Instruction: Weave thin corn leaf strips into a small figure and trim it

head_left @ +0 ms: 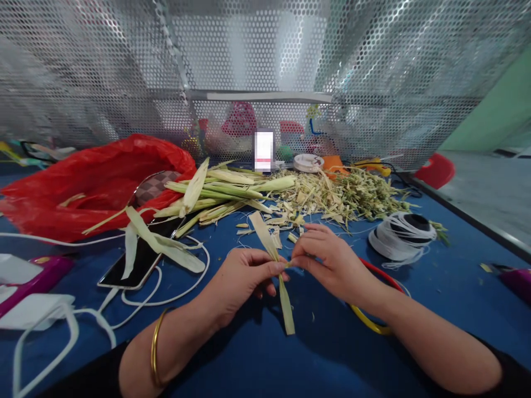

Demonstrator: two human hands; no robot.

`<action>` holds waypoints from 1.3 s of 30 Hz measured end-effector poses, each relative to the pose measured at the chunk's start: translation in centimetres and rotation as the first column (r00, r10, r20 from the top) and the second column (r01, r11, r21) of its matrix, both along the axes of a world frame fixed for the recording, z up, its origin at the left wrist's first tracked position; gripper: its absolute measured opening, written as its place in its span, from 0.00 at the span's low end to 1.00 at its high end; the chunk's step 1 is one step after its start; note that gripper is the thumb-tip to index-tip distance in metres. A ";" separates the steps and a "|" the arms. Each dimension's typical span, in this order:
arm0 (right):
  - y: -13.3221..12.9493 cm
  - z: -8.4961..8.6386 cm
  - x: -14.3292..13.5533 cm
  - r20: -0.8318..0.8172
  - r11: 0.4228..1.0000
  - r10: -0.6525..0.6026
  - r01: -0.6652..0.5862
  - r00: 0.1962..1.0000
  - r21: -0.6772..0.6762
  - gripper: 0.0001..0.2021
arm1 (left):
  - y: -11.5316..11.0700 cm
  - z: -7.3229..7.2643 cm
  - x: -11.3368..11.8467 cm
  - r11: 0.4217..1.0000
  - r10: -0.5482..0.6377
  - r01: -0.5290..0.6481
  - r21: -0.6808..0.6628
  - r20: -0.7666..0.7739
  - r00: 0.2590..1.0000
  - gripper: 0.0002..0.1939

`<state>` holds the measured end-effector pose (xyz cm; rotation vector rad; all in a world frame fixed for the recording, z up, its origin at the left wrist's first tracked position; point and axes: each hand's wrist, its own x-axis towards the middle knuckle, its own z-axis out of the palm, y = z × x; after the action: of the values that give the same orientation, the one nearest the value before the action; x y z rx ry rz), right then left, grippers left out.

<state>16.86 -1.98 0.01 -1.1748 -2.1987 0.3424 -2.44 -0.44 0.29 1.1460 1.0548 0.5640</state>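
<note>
A pale green corn husk strip (286,309) runs upright between my hands, pinched narrow at its middle with both ends flaring out. My left hand (249,273) is closed on that middle, thumb against fingers. From the right, my right hand (323,260) meets it, its thumb and forefinger pinching a small yellowish husk end beside the left fingertips. The fingers partly hide how the two pieces join. Just beyond the hands lie cut husk scraps (292,237) on the blue table (265,365).
Behind lie husk stalks (232,190) and a trimmings heap (357,190). At left are a red plastic bag (95,177), a phone (139,260), white cables and purple-handled scissors (45,282). A white thread spool (400,235) stands right, before a perforated metal panel (265,55).
</note>
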 end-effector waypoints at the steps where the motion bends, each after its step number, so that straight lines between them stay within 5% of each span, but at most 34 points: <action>1: -0.1 0.0 -0.2 0.030 0.998 -0.017 0.015 0.999 0.053 0.10 | 0.0 -0.1 0.0 1.000 0.031 -0.031 0.001 0.018 0.999 0.12; 6: -0.5 -0.1 -0.5 0.072 0.953 -0.136 0.110 0.988 0.283 0.06 | 0.3 -0.2 0.0 0.988 0.151 -0.148 -0.038 0.116 0.982 0.11; 11: -1.1 0.4 -0.1 -0.109 0.827 -0.312 0.327 0.944 0.458 0.08 | 0.6 0.1 -0.2 0.976 0.208 -0.189 -0.110 0.204 0.957 0.15; 18: -1.1 -0.8 -1.3 -0.014 0.991 -0.137 0.137 0.991 0.007 0.10 | 0.4 -0.1 0.0 0.968 0.244 -0.219 -0.123 0.246 0.938 0.08; 22: -1.1 -1.4 -2.0 -0.053 0.990 -0.062 0.055 0.997 -0.131 0.13 | 0.6 -0.4 0.1 0.955 0.290 -0.267 -0.126 0.234 0.928 0.05; 29: -1.4 -1.7 -2.6 -0.168 0.929 -0.154 0.085 0.974 -0.359 0.12 | 0.7 -0.9 0.2 0.937 0.335 -0.295 -0.186 0.250 0.908 0.06; 39: -1.6 -1.8 -2.4 -0.052 0.969 -0.191 0.180 0.980 -0.169 0.12 | 0.6 -0.9 0.2 0.963 0.268 -0.260 -0.065 0.237 0.934 0.09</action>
<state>14.45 -3.53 -1.78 -1.4249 -2.0135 0.4835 -2.28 0.12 -0.57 0.8833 1.0052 0.8750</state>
